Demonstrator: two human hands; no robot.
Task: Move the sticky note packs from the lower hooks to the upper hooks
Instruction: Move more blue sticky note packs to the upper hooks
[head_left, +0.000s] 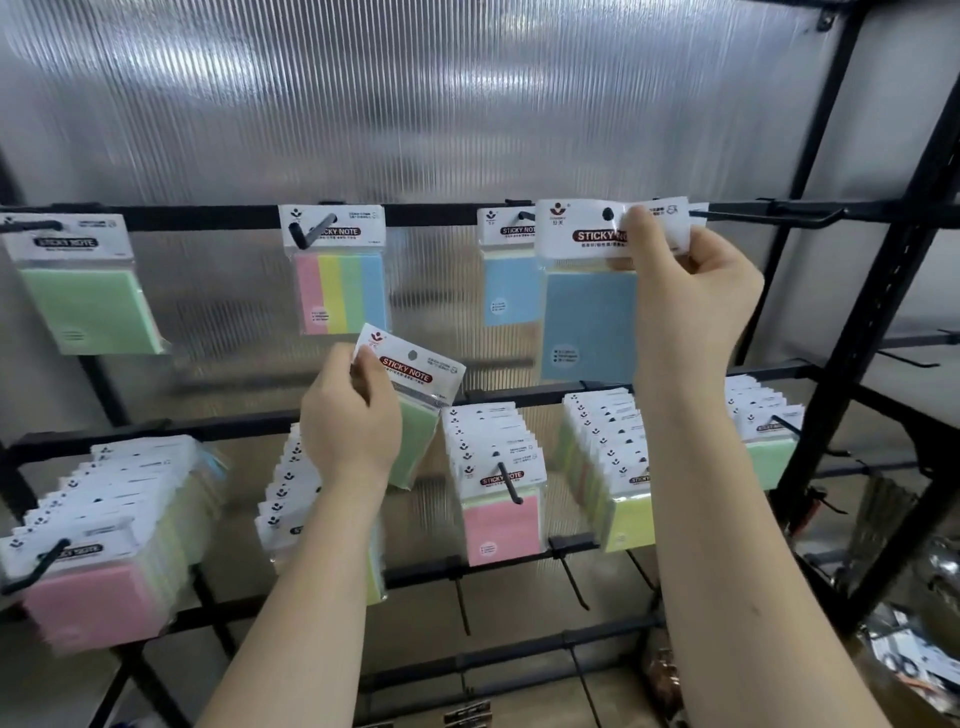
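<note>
Gripping blue pack (589, 322), green pack (415, 415); both hands

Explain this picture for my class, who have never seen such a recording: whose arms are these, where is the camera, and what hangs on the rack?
No machine here: a person wears one camera on the head, so you see their own arms. A black rack carries hooks with sticky note packs. The right hand holds a blue pack by its header at the upper rail. The left hand holds a green pack between the rows. Full lower hooks hold many packs.
</note>
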